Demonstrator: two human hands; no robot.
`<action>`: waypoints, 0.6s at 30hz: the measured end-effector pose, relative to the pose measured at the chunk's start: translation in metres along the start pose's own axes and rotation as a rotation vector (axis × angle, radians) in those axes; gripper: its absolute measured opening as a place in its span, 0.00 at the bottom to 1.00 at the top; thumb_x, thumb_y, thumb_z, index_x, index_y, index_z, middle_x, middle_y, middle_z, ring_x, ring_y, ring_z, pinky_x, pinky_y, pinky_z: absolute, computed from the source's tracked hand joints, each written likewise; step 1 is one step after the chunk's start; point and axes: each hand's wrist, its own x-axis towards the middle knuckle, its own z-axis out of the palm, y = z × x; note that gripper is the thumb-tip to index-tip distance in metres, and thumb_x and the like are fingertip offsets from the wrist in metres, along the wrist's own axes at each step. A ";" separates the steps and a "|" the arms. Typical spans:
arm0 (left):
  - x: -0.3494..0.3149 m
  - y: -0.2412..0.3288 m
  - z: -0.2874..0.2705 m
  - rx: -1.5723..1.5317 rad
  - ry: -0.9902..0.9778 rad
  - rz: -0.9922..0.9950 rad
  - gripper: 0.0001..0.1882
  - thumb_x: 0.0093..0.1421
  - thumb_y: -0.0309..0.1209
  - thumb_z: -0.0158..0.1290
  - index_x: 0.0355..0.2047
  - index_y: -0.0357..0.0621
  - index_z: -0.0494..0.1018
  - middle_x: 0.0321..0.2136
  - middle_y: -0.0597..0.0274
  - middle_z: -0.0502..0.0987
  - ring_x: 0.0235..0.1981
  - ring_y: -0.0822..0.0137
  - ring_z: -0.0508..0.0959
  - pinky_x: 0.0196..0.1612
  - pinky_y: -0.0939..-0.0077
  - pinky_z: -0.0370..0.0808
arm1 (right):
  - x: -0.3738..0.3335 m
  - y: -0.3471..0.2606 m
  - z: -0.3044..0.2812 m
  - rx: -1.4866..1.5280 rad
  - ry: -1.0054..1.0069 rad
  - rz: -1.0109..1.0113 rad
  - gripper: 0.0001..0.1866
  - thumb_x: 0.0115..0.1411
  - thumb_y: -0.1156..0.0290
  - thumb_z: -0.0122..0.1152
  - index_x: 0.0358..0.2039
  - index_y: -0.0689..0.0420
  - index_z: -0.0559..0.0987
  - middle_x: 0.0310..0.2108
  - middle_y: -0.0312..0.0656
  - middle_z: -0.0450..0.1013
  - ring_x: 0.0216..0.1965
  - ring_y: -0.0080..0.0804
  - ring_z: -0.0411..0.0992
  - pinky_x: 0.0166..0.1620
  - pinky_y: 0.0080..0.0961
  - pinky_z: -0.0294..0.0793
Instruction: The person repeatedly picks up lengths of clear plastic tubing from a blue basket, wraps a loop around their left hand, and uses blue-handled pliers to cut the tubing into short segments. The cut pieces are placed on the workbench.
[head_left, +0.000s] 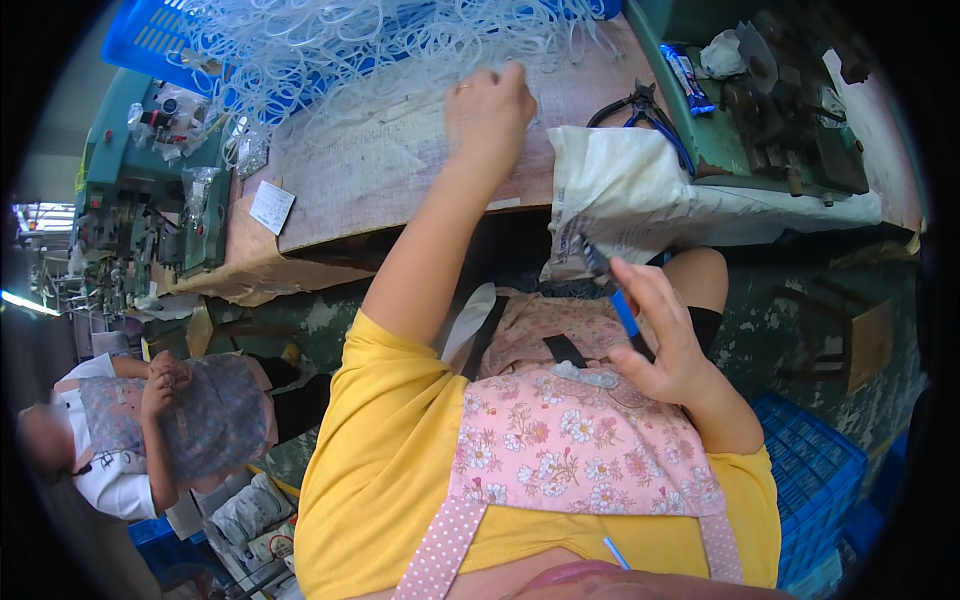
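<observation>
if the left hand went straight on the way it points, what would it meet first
Probably the pile of clear tubes just past the left hand; depth is unclear, so the fingers may be touching it.

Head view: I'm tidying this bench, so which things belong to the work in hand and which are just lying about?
Likely in use:
- blue-and-black hand tool, in the right hand
- clear plastic loops, near the left hand
- blue basket under the loops

Apparently lying about:
- blue-handled pliers
- blue wrapper
- white paper slip
</observation>
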 end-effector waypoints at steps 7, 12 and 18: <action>-0.041 -0.004 -0.056 -1.787 0.172 -0.688 0.13 0.70 0.40 0.41 0.41 0.45 0.68 0.25 0.65 0.64 0.30 0.65 0.69 0.43 0.66 0.69 | 0.008 0.003 0.010 0.208 0.038 0.334 0.46 0.52 0.64 0.66 0.68 0.54 0.53 0.48 0.45 0.63 0.40 0.32 0.65 0.47 0.24 0.67; -0.083 0.021 -0.085 -2.265 0.277 -0.686 0.16 0.71 0.44 0.39 0.36 0.46 0.66 0.22 0.66 0.58 0.25 0.69 0.58 0.35 0.73 0.61 | 0.022 -0.008 0.023 -0.332 0.041 0.011 0.36 0.42 0.71 0.69 0.57 0.46 0.74 0.43 0.47 0.66 0.36 0.43 0.67 0.40 0.31 0.69; -0.093 0.036 -0.101 -2.216 0.401 -0.630 0.17 0.70 0.46 0.39 0.33 0.47 0.65 0.21 0.67 0.58 0.24 0.69 0.59 0.33 0.73 0.61 | 0.024 -0.019 0.028 -0.471 -0.023 -0.113 0.38 0.40 0.70 0.69 0.57 0.44 0.74 0.43 0.47 0.65 0.37 0.44 0.66 0.40 0.37 0.67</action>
